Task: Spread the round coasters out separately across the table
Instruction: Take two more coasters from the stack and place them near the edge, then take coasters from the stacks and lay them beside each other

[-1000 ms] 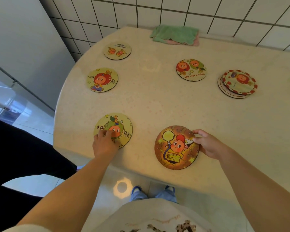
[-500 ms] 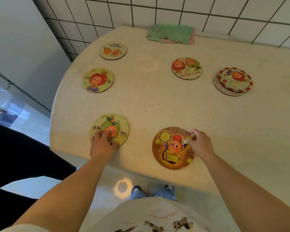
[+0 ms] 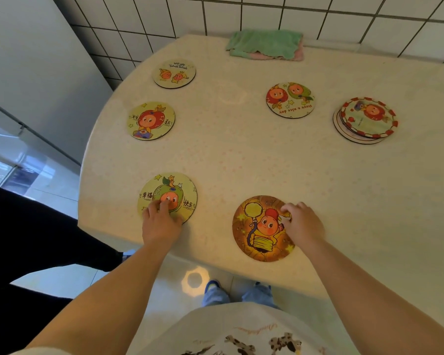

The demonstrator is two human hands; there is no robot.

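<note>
Round cartoon coasters lie on a cream table (image 3: 241,155). My left hand (image 3: 160,221) presses its fingertips on a yellow-green coaster (image 3: 176,184) near the front left edge. My right hand (image 3: 303,224) grips the right edge of an orange coaster (image 3: 256,226) at the front middle. Single coasters lie at the far left (image 3: 174,73), the mid left (image 3: 150,120) and the centre back (image 3: 290,99). A small stack of coasters (image 3: 368,117) with a red-rimmed one on top sits at the right.
A folded green and pink cloth (image 3: 265,44) lies at the back edge against the tiled wall (image 3: 267,11). The table's rounded front edge (image 3: 118,239) runs just under my hands. A dark-clothed leg (image 3: 36,239) is on the floor at left.
My right hand has slid a little further onto the orange coaster's right side. My left hand stays on the yellow-green coaster. The view has shifted slightly.
</note>
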